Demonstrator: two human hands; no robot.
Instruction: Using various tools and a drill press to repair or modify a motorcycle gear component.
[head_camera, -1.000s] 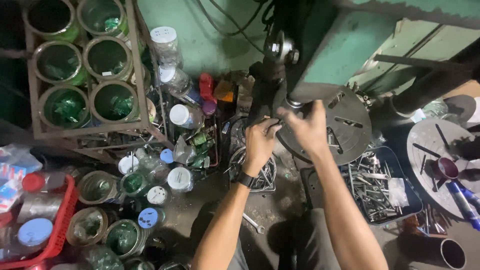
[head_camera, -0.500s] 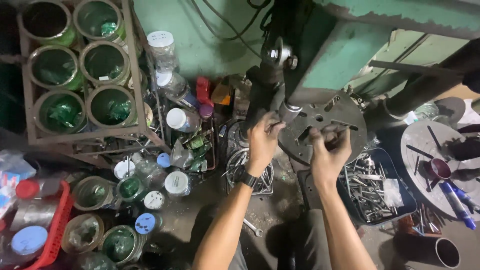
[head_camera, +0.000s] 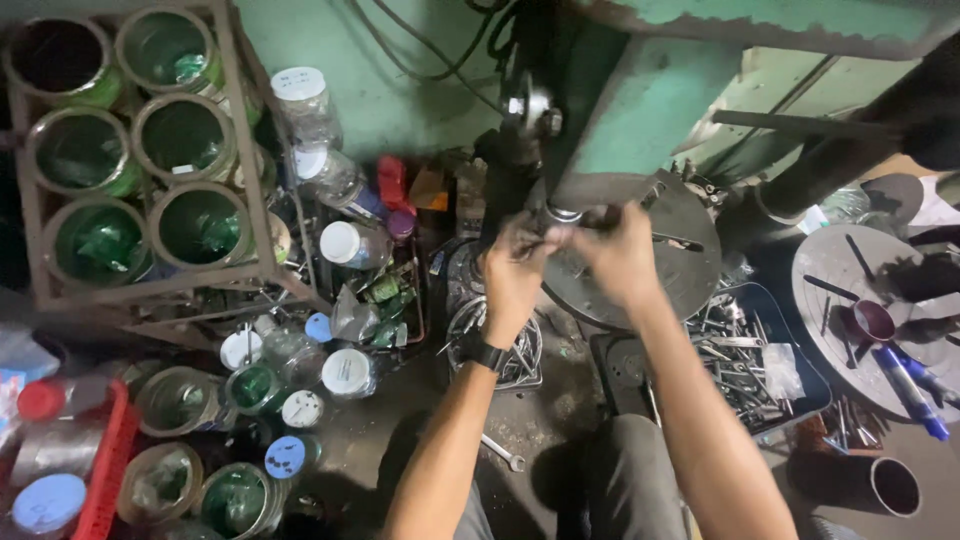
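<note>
Landmark: round slotted metal plate (head_camera: 668, 262) of a green drill press (head_camera: 640, 110), centre of view.
Left hand (head_camera: 512, 272): at the plate's left edge, under the green head; fingers curled in, but blur hides whether they grip anything. A dark watch (head_camera: 482, 352) sits on the wrist.
Right hand (head_camera: 618, 255): over the plate's left half, touching or nearly touching the left hand; fingers bent toward a small metal part (head_camera: 563, 214) at the head's underside. Whether it is held, I cannot tell.
Room at the plate: its right half lies bare; its front edge overhangs a dark tray of loose metal bits (head_camera: 745, 365).
Left of the plate: a wire basket (head_camera: 495, 345) just below the left wrist, then crowded jars with white caps (head_camera: 345, 245) and a metal rack of green-lined tins (head_camera: 140, 160), well apart.
Right of the plate: a second round plate (head_camera: 870, 300) carrying blue markers (head_camera: 910, 380).
Below: a spanner (head_camera: 500, 452) on the floor between the forearms and the person's knee.
</note>
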